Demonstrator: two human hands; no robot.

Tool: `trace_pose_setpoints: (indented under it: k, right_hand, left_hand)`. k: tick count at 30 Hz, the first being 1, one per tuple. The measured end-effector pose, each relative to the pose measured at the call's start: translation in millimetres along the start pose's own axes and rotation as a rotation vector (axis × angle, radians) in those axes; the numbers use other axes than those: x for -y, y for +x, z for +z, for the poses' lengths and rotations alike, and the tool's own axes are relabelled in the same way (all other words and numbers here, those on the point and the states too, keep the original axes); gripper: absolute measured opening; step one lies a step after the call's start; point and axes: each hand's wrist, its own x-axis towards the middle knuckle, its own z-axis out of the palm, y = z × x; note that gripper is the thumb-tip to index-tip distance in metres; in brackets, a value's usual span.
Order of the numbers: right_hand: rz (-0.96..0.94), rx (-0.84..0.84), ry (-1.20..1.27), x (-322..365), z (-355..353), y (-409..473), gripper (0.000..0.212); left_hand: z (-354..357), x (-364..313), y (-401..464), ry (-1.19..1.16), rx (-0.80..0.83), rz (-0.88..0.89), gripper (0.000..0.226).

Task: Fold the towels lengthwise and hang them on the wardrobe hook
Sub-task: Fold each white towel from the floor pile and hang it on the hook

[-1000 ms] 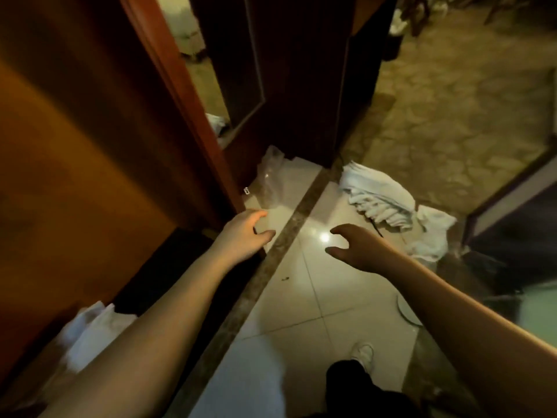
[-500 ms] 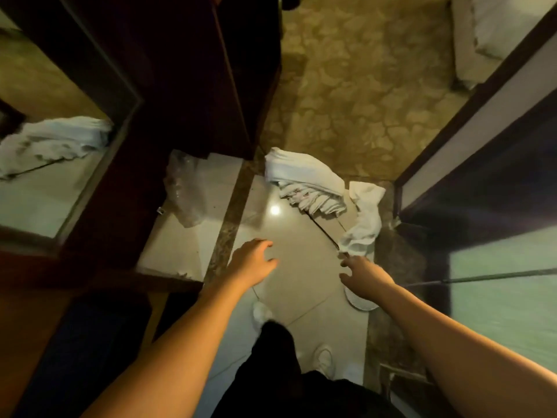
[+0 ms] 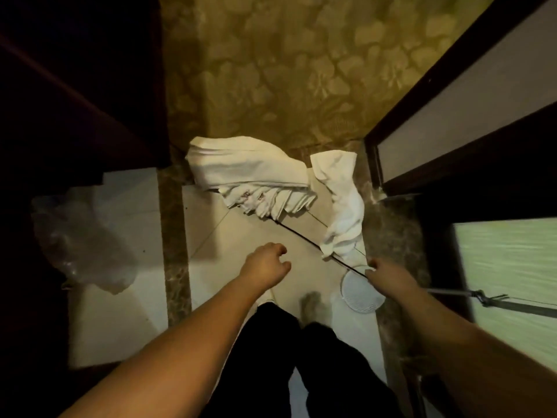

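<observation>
The big towel (image 3: 247,173) lies bunched on the floor (image 3: 241,236) at the carpet edge, ahead of both my hands, its long axis running left to right. The small towel (image 3: 343,206) trails toward me just beyond my right hand (image 3: 388,279), the nearer one. My left hand (image 3: 265,263) hangs loosely curled, holding nothing; the right too.

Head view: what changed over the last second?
The view swung from the wardrobe down to the floor. Both hands, left hand and right hand, moved toward the towels, gripping nothing. The towels stayed heaped on the floor, unfolded.
</observation>
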Motion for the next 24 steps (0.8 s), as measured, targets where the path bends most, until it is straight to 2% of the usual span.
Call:
trace_pose_setpoints:
  k: [3, 8, 11, 14, 17, 19, 21, 24]
  right_hand:
    - [0.080, 0.014, 0.126, 3, 16, 68, 0.035]
    - [0.245, 0.075, 0.378, -4, 51, 190, 0.034]
    - [0.325, 0.109, 0.496, -15, 80, 260, 0.040]
    - [0.395, 0.140, 0.731, -28, 104, 316, 0.055]
    - [0.478, 0.116, 0.964, -35, 127, 358, 0.069]
    - [0.462, 0.100, 1.042, -36, 138, 375, 0.061]
    - [0.446, 0.058, 1.062, -40, 143, 389, 0.048]
    - [0.462, 0.003, 1.041, -44, 144, 399, 0.041]
  left_hand:
    - [11, -2, 81, -0.041, 0.075, -0.005, 0.043]
    - [69, -1, 212, -0.148, 0.165, -0.076, 0.040]
    - [119, -2, 283, -0.197, 0.203, -0.087, 0.042]
    - [168, -7, 337, -0.231, 0.244, -0.097, 0.043]
    - [211, -11, 375, -0.276, 0.260, -0.119, 0.054]
    - [230, -15, 390, -0.284, 0.272, -0.134, 0.057]
    - [241, -18, 400, -0.209, 0.293, -0.135, 0.044]
    - [241, -21, 406, -0.111, 0.285, -0.135, 0.028]
